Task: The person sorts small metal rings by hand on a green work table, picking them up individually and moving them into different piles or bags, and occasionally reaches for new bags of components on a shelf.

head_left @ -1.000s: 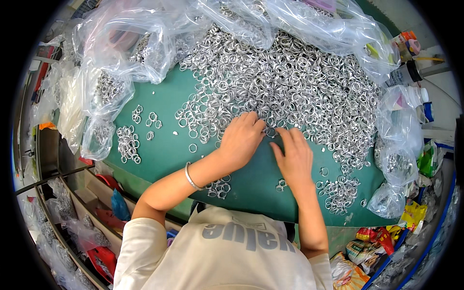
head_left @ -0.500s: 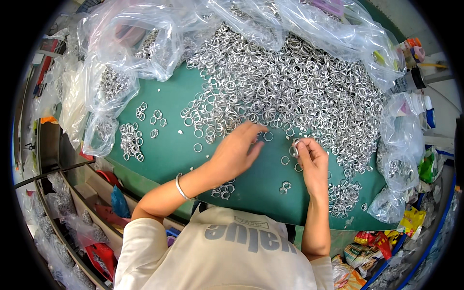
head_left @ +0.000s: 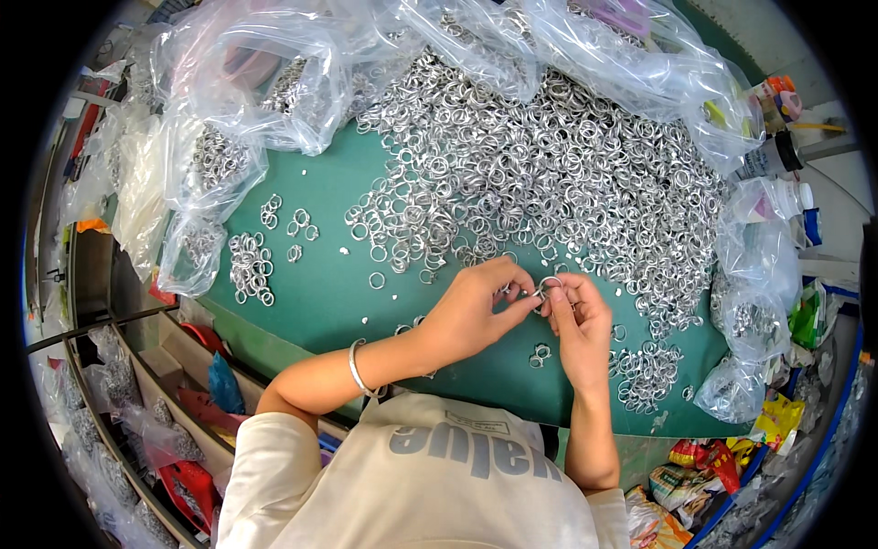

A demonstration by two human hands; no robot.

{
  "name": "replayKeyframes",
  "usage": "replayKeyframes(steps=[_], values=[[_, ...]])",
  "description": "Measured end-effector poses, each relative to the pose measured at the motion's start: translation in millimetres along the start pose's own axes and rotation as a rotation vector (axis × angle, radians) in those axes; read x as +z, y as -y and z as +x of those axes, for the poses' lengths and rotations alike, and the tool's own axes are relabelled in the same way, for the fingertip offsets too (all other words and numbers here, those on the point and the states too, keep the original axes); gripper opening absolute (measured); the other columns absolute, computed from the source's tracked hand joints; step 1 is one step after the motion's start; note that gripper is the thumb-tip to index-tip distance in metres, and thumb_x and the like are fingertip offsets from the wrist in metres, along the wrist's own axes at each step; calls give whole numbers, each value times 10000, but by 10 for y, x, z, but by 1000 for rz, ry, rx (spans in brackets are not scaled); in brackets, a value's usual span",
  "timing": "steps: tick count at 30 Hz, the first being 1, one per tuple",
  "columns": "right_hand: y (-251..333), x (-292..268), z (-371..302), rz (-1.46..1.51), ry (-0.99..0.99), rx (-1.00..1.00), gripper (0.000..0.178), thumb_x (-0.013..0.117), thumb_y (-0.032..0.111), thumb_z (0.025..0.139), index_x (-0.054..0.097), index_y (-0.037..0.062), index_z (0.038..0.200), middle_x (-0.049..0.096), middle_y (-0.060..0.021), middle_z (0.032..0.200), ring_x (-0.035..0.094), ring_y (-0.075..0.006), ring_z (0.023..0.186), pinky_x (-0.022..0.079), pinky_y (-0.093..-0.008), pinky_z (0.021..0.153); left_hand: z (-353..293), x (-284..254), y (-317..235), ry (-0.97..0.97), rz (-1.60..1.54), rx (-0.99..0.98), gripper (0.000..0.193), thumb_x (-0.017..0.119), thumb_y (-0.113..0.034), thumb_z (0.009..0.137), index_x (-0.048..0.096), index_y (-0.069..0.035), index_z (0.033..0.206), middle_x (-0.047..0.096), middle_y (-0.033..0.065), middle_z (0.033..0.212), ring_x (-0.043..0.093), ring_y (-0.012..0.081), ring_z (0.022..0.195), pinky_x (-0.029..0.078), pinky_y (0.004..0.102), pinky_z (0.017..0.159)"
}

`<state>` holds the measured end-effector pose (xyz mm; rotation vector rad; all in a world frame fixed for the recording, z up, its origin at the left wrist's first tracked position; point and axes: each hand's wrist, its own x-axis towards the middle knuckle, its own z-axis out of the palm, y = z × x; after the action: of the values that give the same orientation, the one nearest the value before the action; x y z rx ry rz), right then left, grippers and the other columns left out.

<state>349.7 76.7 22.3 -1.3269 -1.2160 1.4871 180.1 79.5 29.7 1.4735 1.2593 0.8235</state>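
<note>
Silver rings (head_left: 549, 284) sit between the fingertips of both my hands, which meet just in front of a big heap of metal rings (head_left: 540, 165). My left hand (head_left: 480, 302) reaches in with a bracelet on its wrist, thumb and fingers pinched on a ring. Opposite it, my right hand (head_left: 579, 318) is closed round a ring too; how many it holds is hidden by the fingers. A small pile of rings (head_left: 647, 373) lies right of my right wrist. One loose ring cluster (head_left: 540, 355) rests on the green tabletop (head_left: 320, 302) between my forearms.
Clear plastic bags (head_left: 302, 82) with rings line the far and left edges. A separate ring pile (head_left: 250, 265) lies at the left. More bags (head_left: 754, 274) and a dark-capped bottle (head_left: 773, 154) border the right side. Drawers (head_left: 174, 366) stand below left; coloured packets (head_left: 704, 467) below right.
My left hand has moved right from the heap's edge and brought its ring to my right hand. The right hand has turned slightly toward it, and their fingertips now meet.
</note>
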Motion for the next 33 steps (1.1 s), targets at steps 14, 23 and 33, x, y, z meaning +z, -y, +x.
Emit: replayKeyframes(steps=[14, 23, 33], values=[[141, -5, -75, 252, 94, 90, 114, 517, 80, 950, 563, 27, 1039, 573, 5, 701, 428, -4, 565, 280, -166, 473, -33, -99, 4, 147, -227, 42, 221, 676, -34, 820, 629, -41, 1035, 507, -10, 735, 442, 67, 652, 372, 229, 566], [213, 123, -176, -561, -91, -469, 139, 585, -14, 862, 626, -14, 994, 568, -69, 668, 531, -135, 551, 396, -253, 481, -159, -33, -10, -88, 183, 329, 119, 720, -85, 789, 654, -29, 871, 567, 56, 712, 515, 162, 576, 424, 289, 525], [260, 54, -159, -362, 67, -550, 169, 607, -65, 800, 660, -23, 955, 553, -80, 645, 469, -151, 489, 361, -276, 443, -164, -128, 30, 126, -219, 29, 118, 691, -108, 836, 628, -8, 826, 615, 26, 777, 520, 92, 658, 418, 254, 585]])
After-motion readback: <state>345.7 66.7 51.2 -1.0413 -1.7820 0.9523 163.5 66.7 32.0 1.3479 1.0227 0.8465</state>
